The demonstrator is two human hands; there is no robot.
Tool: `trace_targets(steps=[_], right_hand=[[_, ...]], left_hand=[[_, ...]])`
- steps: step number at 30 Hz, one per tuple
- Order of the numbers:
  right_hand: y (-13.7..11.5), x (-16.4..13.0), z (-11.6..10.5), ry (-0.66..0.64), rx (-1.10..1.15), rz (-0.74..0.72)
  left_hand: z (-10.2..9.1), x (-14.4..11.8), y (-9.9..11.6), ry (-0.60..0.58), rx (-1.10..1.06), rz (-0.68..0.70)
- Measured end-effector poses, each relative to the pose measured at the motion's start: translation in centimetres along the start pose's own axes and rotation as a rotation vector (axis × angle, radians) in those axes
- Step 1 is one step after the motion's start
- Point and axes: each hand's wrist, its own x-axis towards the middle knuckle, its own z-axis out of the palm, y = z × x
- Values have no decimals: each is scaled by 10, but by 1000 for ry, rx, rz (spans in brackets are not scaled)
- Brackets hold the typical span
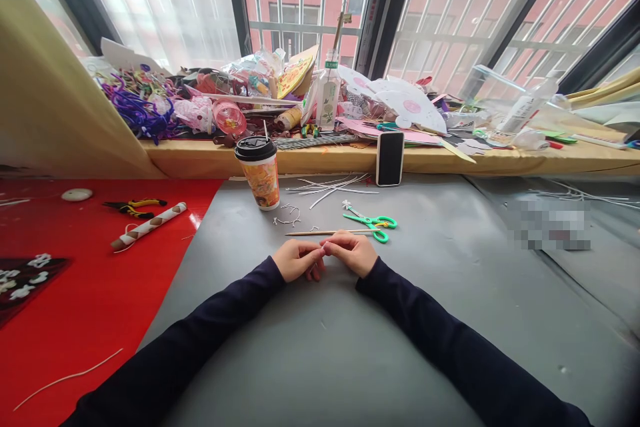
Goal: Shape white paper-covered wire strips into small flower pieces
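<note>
My left hand [299, 259] and my right hand [351, 252] meet over the grey table cover [320, 347], fingertips pinched together. Between them is something small and pale, mostly hidden by the fingers, too small to name. Just beyond the fingers lies a thin wooden stick [310, 233]. Green-handled scissors [373, 222] rest with blades pointing left, past my right hand. Small twisted white pieces [290, 215] lie beyond my left hand. Several white strips [340, 185] are crossed in a loose pile farther back.
A lidded paper cup [261, 177] and a propped phone [390, 159] stand at the back. On the red surface [115, 293] at left are pliers [135, 207] and a wrapped roll [150, 227]. Craft materials crowd the windowsill [320, 161].
</note>
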Motion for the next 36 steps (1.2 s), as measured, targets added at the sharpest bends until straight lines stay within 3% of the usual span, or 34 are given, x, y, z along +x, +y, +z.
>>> trace_targets(steps=[13, 20, 27, 36], right_hand=[[3, 0, 2, 104, -21, 52], [2, -1, 2, 96, -38, 63], [3, 0, 2, 96, -39, 34], [6, 1, 2, 112, -36, 32]], left_hand=[[-1, -2, -2, 212, 153, 53], [-2, -1, -5, 169, 108, 62], [-4, -1, -2, 171, 243, 129], [-3, -1, 0, 165, 181, 83]])
